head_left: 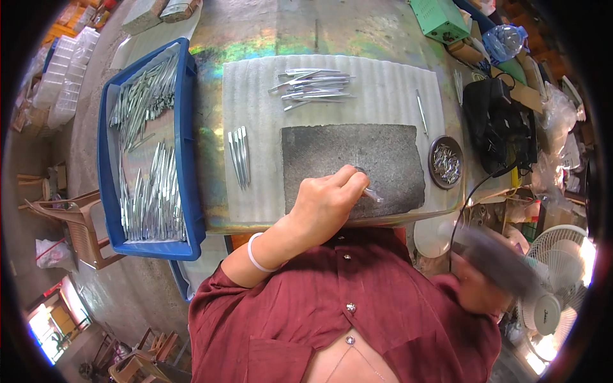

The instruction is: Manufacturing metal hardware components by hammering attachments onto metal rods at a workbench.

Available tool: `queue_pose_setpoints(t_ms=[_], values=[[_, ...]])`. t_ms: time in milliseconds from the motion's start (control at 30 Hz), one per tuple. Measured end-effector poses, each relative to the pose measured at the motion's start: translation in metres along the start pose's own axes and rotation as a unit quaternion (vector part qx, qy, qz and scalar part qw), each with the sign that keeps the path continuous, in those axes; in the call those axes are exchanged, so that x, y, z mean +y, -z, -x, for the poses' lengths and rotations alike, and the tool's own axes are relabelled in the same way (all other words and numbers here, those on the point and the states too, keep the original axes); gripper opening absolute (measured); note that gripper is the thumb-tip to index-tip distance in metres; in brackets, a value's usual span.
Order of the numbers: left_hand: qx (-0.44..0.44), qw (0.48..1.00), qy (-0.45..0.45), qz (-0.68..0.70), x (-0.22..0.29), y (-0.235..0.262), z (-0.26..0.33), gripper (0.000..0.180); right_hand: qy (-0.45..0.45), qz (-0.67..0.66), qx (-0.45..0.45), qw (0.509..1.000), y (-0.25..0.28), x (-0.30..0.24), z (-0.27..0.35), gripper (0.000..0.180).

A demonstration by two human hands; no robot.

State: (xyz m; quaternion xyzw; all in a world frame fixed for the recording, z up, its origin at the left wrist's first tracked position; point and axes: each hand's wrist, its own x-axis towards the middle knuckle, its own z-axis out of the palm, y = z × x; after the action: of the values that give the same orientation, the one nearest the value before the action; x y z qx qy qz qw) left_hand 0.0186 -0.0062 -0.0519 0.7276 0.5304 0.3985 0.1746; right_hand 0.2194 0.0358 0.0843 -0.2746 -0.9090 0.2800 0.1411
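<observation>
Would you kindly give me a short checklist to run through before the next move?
1. Left hand closed over the dark slab: ok, with a small shiny piece showing at the fingers.
2. Right hand's grip on the dark object: cannot tell, motion blur.
3. Dark slab lying on the foam sheet: ok.
4. Pile of metal strips off the slab: ok, beyond its far edge.
5. Round dish upright: ok, holding small metal pieces.

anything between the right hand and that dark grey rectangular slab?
In this view, a thin black cable crosses the line from the blurred right hand to the dark grey rectangular slab; one camera can't settle whether it truly blocks. The bare left hand covers part of the slab's near side.
</observation>
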Motion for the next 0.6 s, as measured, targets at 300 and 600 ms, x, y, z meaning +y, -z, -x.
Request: queue_pose_setpoints(t_ms=[300,600], values=[[-0.013,1.000,-0.005,-0.008,0.003,0.005,-0.008,0.014,-0.056,0.274,0.195,0.940,-0.004,-0.027,0.032,0.033],[0.013,0.999,0.025,0.017,-0.007,0.005,-0.006,0.011,0.026,0.057,0.038,0.997,0.007,0.002,0.000,0.043]])
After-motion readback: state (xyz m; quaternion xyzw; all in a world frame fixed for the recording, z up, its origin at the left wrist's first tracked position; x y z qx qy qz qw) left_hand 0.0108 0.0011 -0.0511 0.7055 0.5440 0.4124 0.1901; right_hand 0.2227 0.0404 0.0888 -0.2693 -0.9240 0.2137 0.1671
